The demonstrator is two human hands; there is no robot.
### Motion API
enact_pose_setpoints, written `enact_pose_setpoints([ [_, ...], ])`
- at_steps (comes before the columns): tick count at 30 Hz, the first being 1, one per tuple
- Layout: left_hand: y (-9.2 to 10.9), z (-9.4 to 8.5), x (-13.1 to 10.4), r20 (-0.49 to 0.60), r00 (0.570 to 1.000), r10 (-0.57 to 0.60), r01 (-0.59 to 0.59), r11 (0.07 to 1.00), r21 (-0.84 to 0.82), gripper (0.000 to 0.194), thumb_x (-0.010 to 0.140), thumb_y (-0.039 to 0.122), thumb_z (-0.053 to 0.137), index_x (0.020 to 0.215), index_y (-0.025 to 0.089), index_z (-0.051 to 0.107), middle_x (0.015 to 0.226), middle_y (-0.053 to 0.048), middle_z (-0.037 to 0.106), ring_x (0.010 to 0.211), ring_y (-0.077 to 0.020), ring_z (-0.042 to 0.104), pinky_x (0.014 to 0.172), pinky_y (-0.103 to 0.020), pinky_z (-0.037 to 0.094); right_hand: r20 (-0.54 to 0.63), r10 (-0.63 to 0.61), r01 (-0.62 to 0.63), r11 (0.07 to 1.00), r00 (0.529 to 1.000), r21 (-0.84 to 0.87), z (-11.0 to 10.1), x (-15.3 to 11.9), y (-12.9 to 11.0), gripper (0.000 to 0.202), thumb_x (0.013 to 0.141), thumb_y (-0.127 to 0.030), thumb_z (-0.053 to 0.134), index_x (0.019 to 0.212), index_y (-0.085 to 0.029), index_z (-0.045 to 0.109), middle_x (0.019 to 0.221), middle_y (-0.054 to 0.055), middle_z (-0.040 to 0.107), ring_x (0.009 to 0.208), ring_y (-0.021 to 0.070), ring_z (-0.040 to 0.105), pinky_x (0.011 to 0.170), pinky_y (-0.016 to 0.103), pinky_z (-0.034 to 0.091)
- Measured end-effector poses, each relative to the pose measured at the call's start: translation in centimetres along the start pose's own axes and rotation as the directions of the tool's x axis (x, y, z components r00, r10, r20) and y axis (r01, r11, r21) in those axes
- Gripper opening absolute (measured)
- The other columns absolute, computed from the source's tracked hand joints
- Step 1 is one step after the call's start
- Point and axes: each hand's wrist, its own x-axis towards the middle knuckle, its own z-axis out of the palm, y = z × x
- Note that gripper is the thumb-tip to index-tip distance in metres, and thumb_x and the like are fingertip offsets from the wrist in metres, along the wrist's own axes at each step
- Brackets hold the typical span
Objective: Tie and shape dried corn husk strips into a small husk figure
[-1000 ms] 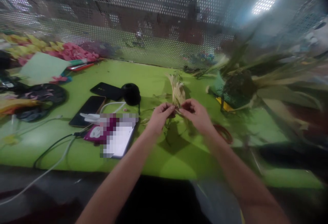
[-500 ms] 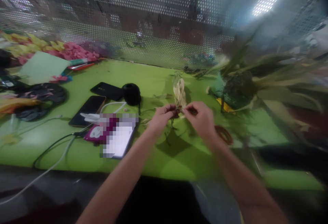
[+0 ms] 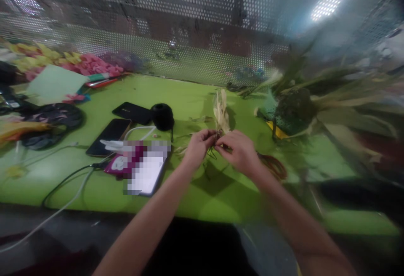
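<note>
A bundle of pale dried leaves (image 3: 221, 110) stands upright between my hands, its thin dark stems pointing down. My left hand (image 3: 200, 146) pinches it at the base, where leaves and stems meet. Against the same spot, my right hand (image 3: 238, 150) has its thumb and fingers pressed together, fingertips just below the leaves. What the right fingertips grip is too small and covered to make out. Close to my right wrist lies a reddish loop-shaped thing (image 3: 275, 166), partly hidden by the wrist. Small dry leaf scraps (image 3: 202, 119) lie left of the bundle.
On the green table (image 3: 189, 86) at left are two dark phones (image 3: 109, 138), a black roll (image 3: 162, 116), a lit phone (image 3: 148, 171), cables and a purple pouch (image 3: 121, 164). Pink and yellow flowers (image 3: 97, 63) lie back left. Long leaves (image 3: 341, 99) spread at right. Perforated metal (image 3: 189, 44) stands behind.
My right hand has moved slightly left and down, closer to my left fingers at the bundle's base. More of the reddish loop now shows. My left hand has hardly moved.
</note>
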Motion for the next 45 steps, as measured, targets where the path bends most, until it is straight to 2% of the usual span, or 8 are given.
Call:
enact_pose_setpoints([
  [4,-0.2,-0.1,0.2,-0.005,1.000,-0.016,0.016,1.000,0.010,0.020,0.077,0.030,0.075,0.091,0.016,0.074,0.088,-0.005,0.073,0.081,-0.0145,0.064,0.083,-0.030,0.049,-0.021,0.162,-0.153,0.961,0.987,0.232,-0.8,0.1,0.4,0.022,0.092,-0.038,0.063,0.079,-0.021,0.068,0.075,0.001,0.067,0.073,0.0160,0.057,0.067,0.029,0.042],
  [8,-0.4,-0.1,0.2,-0.016,1.000,-0.017,0.018,0.994,0.109,0.020,0.078,0.031,0.074,0.092,0.017,0.074,0.085,-0.004,0.072,0.074,-0.0133,0.062,0.078,-0.030,0.049,-0.071,0.420,-0.346,0.821,0.905,0.454,-0.9,0.2,0.7,0.021,0.090,-0.041,0.065,0.083,-0.021,0.068,0.073,0.000,0.065,0.066,0.0136,0.055,0.058,0.026,0.041],
  [10,-0.3,-0.1,0.1,-0.015,1.000,-0.007,0.009,0.985,0.173,0.020,0.079,0.032,0.072,0.092,0.017,0.075,0.084,-0.004,0.072,0.073,-0.0135,0.062,0.076,-0.030,0.049,-0.083,0.503,-0.393,0.759,0.860,0.519,-0.6,0.3,0.6,0.017,0.087,-0.038,0.068,0.089,-0.020,0.067,0.076,0.000,0.066,0.064,0.0124,0.055,0.057,0.025,0.043],
  [13,-0.1,0.1,0.0,0.013,1.000,0.003,-0.006,0.968,0.252,0.020,0.081,0.031,0.068,0.095,0.017,0.075,0.085,-0.005,0.073,0.072,-0.0144,0.063,0.074,-0.031,0.049,-0.105,0.539,-0.401,0.729,0.835,0.555,-0.4,0.4,0.4,0.015,0.083,-0.032,0.070,0.091,-0.020,0.067,0.078,0.000,0.068,0.064,0.0120,0.057,0.058,0.025,0.047],
  [19,0.2,0.5,0.0,0.036,0.999,0.000,-0.011,0.949,0.314,0.020,0.079,0.027,0.069,0.095,0.017,0.077,0.081,-0.006,0.074,0.068,-0.0152,0.062,0.070,-0.031,0.048,-0.171,0.457,-0.327,0.808,0.873,0.490,-0.4,0.3,0.2,0.009,0.082,-0.026,0.070,0.090,-0.021,0.070,0.081,0.001,0.070,0.070,0.0138,0.063,0.064,0.027,0.052],
  [27,-0.3,0.1,-0.3,0.027,0.999,0.035,-0.040,0.973,0.228,0.019,0.083,0.028,0.067,0.096,0.018,0.077,0.085,-0.006,0.073,0.073,-0.0151,0.062,0.072,-0.030,0.049,-0.197,0.264,-0.207,0.941,0.944,0.268,-0.4,-0.2,0.2,0.010,0.088,-0.019,0.064,0.094,-0.022,0.072,0.089,0.003,0.071,0.081,0.0173,0.064,0.070,0.031,0.053],
  [38,-0.1,0.1,-0.1,0.001,0.998,0.061,-0.060,0.986,0.157,0.018,0.079,0.027,0.070,0.091,0.016,0.077,0.085,-0.005,0.074,0.082,-0.0164,0.066,0.084,-0.030,0.050,-0.190,0.006,-0.015,0.999,0.982,-0.045,0.6,-0.4,0.0,0.013,0.092,-0.020,0.062,0.096,-0.027,0.073,0.092,0.003,0.075,0.087,0.0214,0.064,0.077,0.037,0.051],
  [45,0.2,0.2,-0.3,-0.014,1.000,0.000,0.000,1.000,0.003,0.020,0.076,0.027,0.074,0.093,0.016,0.077,0.089,-0.005,0.075,0.087,-0.0166,0.066,0.090,-0.033,0.050,-0.213,0.029,-0.041,0.998,0.977,-0.052,0.4,-0.3,-0.1,0.013,0.091,-0.022,0.063,0.094,-0.029,0.074,0.091,0.003,0.071,0.085,0.0215,0.060,0.074,0.036,0.049],
])
